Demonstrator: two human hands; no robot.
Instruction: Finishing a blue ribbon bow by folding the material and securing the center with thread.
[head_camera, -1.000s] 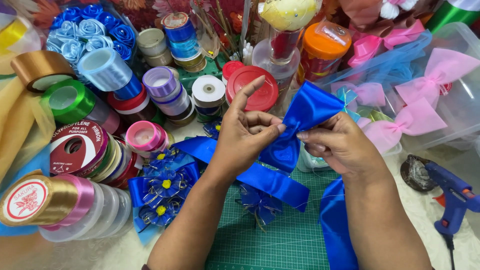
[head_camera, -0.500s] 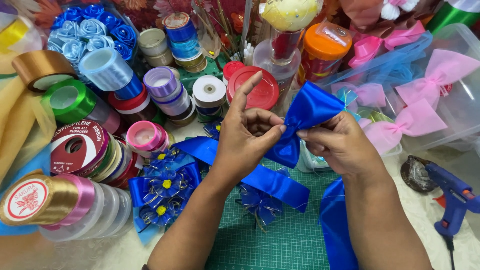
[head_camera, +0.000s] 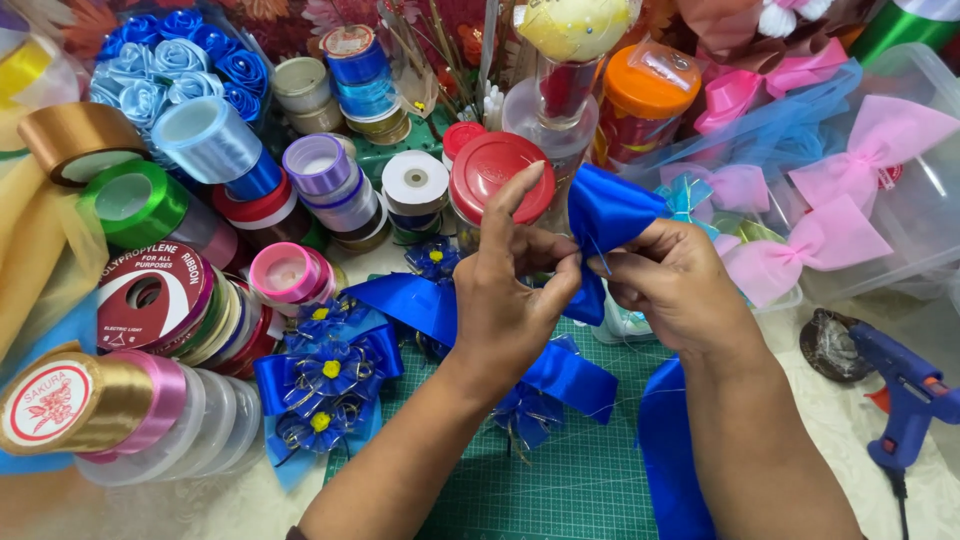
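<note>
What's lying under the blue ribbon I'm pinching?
Under the blue ribbon sits the green cutting mat, with a small blue bow on it. Left hand and right hand cover the rest.

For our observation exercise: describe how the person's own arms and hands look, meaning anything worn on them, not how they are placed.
Both forearms are bare as far as the frame shows; no sleeves reach into view. The left hand and right hand wear no gloves, and no rings, watch or bracelets show on the visible sides. The fingernails look short and unpainted.
</note>
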